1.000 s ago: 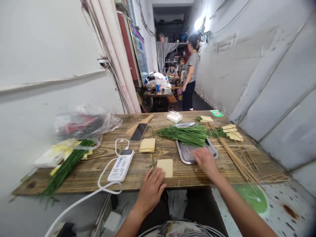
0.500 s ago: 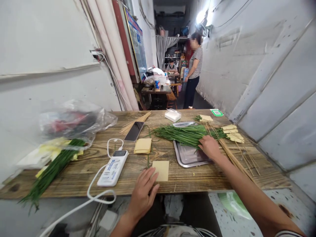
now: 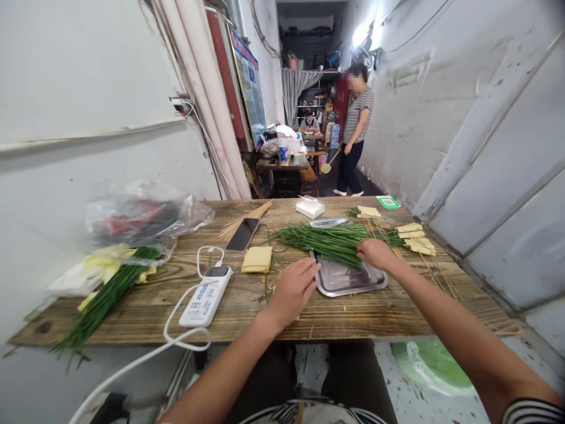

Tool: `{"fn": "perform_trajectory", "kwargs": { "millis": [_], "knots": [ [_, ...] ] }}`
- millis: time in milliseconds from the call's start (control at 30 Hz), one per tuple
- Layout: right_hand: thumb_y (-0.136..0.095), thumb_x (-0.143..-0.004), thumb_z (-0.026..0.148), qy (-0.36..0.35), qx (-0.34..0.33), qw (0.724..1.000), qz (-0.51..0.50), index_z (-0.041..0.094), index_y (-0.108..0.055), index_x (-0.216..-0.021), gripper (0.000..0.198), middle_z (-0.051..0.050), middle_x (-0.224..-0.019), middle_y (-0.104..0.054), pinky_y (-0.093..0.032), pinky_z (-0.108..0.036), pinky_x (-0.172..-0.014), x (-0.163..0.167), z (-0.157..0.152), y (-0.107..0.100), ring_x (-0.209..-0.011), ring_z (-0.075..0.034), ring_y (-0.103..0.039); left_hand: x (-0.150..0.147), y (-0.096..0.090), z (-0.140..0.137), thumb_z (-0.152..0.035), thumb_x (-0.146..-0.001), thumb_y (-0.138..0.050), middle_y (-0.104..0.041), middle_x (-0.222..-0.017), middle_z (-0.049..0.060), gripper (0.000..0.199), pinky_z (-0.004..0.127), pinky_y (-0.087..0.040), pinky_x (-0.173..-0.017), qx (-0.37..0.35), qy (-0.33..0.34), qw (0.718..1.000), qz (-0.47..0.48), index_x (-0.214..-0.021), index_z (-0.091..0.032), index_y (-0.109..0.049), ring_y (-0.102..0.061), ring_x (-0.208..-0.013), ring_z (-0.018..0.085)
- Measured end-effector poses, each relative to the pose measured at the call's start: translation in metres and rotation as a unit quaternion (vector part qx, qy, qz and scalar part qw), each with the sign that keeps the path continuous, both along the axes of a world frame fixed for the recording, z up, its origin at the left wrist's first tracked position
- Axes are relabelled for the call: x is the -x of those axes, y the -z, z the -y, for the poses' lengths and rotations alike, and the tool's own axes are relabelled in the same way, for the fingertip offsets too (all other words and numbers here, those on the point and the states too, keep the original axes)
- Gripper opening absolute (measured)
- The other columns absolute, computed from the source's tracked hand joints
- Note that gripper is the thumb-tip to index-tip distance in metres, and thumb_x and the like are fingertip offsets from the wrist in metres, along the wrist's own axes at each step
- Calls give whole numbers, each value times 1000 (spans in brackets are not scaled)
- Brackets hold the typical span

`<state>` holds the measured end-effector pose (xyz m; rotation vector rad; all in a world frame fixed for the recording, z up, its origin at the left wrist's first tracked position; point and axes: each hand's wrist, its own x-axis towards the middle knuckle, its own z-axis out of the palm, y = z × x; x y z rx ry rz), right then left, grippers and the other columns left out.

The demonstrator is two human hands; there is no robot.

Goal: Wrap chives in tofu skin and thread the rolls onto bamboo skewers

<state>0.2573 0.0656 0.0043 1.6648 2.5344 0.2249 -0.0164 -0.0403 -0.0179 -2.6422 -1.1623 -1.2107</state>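
A bunch of long green chives lies across a metal tray. My right hand is closed at the right end of the bunch, its fingertips on the stalks; how many it grips is hidden. My left hand hovers by the tray's left edge, fingers stretched out, holding nothing. Beneath it the single square sheet is almost wholly covered. A stack of thin yellow square sheets, seemingly tofu skin, sits to the left. Chives wrapped in yellow sheets on sticks lie to the right.
A white power bank with a cable, a phone and thin wooden sticks lie on the left. More chives sit beside a plastic bag. A white box stands at the back. A person stands beyond the table.
My left hand has moved right and forward from the single sheet's left edge to the tray. My right hand stays at the chives, its fingers more closed. The standing person has shifted.
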Motion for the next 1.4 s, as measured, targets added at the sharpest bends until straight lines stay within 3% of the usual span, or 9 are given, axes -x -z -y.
{"fn": "perform_trajectory", "kwargs": {
  "millis": [267,400,533,633,800,967,1133,1267,1400],
  "knots": [
    [-56,-83,19,-64,0,997,36,12,-70,-77,16,-15,-87,-69,-41,-27,-67,0,6,-39,-83,-23,-64,-57,-3,-76,-19,-92,-45,-64,-120,6,30,53,-24,-105,53,-40,995,-69,-120,-25,-57,-50,-120,25],
    [-52,-86,18,-79,-14,996,37,11,-69,-75,22,-14,-82,-67,-40,-27,-65,-7,12,-51,-78,-21,-64,-77,-8,-94,-23,-94,-41,-69,-102,6,33,44,-30,-97,126,-26,984,-121,-125,-23,-53,-60,-99,21],
    [-49,-88,19,-102,-25,994,8,11,-69,-78,24,-13,-84,-67,-41,-26,-66,-20,16,-60,-77,-20,-63,-84,-25,-100,-26,-96,-35,-67,-98,5,31,32,-38,-84,173,-9,973,-151,-106,-22,-63,-59,-92,19],
    [-56,-85,23,-122,-18,990,-73,13,-70,-87,18,-12,-88,-69,-43,-26,-71,-35,18,-69,-82,-20,-63,-84,-41,-99,-23,-94,-35,-67,-96,5,31,30,-40,-80,175,1,969,-174,-89,-19,-65,-59,-92,20],
    [-47,-92,34,-87,-145,948,-270,20,-71,-98,28,-6,-90,-71,-45,-27,-74,-45,28,-93,-83,-18,-64,-77,-59,-94,-18,-89,-38,-69,-88,6,30,27,-42,-76,173,13,966,-191,-79,-17,-66,-60,-86,19],
    [-60,-85,33,-132,-65,983,-108,18,-70,-98,22,-8,-90,-70,-43,-25,-68,-2,47,-90,-82,-20,-64,-75,-68,-81,-18,-86,-43,-70,-85,7,27,27,-43,-71,175,16,963,-205,-76,-16,-68,-62,-81,20],
    [-56,-86,30,-90,-27,996,-9,16,-71,-89,21,-11,-90,-70,-39,-25,-64,37,56,-79,-82,-22,-64,-75,-76,-68,-14,-83,-45,-71,-86,9,25,27,-43,-72,184,26,959,-214,-78,-15,-70,-63,-82,21],
    [-54,-85,26,-121,4,992,-40,16,-73,-79,22,-10,-80,-70,-36,-24,-62,38,50,-85,-75,-18,-62,-70,-82,-65,-16,-83,-46,-71,-84,8,25,26,-42,-72,194,45,959,-199,-76,-15,-70,-62,-80,20],
    [-58,-80,32,-164,100,965,-176,16,-69,-62,26,0,-54,-58,-30,-23,-53,22,39,-93,-53,-10,-48,-61,-88,-64,-23,-88,-43,-69,-80,5,29,23,-40,-69,197,97,966,-135,-74,-16,-67,-59,-75,17]
  ]
}}
